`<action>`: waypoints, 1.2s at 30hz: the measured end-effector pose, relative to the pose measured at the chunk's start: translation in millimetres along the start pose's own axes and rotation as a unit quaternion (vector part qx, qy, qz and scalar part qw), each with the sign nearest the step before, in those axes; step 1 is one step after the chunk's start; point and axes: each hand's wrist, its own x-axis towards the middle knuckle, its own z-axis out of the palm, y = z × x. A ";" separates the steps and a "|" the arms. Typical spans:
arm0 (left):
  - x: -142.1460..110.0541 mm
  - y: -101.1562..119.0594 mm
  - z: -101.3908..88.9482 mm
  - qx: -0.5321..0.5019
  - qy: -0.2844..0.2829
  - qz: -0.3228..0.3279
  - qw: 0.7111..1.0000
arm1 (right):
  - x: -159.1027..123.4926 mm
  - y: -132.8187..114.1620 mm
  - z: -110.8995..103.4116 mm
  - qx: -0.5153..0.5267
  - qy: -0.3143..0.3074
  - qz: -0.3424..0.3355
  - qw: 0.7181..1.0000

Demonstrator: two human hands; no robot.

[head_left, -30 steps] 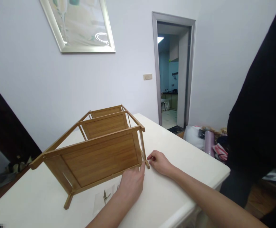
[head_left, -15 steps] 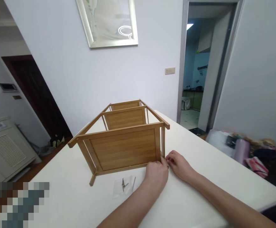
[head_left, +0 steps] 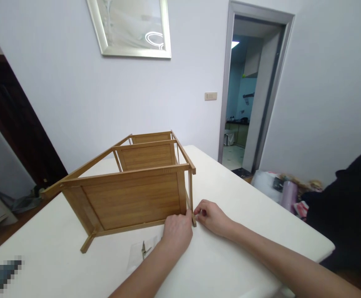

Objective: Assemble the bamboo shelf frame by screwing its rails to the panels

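Observation:
A wooden shelf rack (head_left: 137, 198) lies on its side on the white table (head_left: 230, 256), its panels standing upright one behind another. At the near right corner, my left hand (head_left: 178, 232) is closed on the lower edge of the nearest panel, the index finger by the leg end. My right hand (head_left: 211, 217) touches the outer side of that same leg (head_left: 194, 219), thumb and fingers pinched together. Whatever sits between those fingertips is too small or hidden to make out. Left of my left forearm, several metal screws (head_left: 144, 249) lie on a clear plastic bag (head_left: 133, 256).
A white wall with a framed picture (head_left: 137, 51) rises behind the table. An open doorway (head_left: 239, 136) is at the back right. Bags and a pink roll (head_left: 289, 195) are piled beyond the table's right edge. A person in dark clothes (head_left: 347, 207) is at far right.
The view swung left, then partly back right. Both hands stay at the same corner of the rack, with only small finger shifts. The rack lies as before.

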 end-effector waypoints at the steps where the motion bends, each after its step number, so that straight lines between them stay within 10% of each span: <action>1: 0.9 0.5 1.4 0.006 0.006 -0.001 1.000 | 0.5 0.5 0.8 -0.001 0.002 -0.001 1.000; 10: 3.9 -1.6 11.6 0.034 0.028 -0.009 0.999 | -1.6 4.4 -0.7 -0.026 -0.020 -0.071 0.997; 36: 3.4 -8.5 13.9 0.065 0.056 0.019 0.996 | -1.6 0.2 -4.4 0.012 -0.009 -0.004 1.000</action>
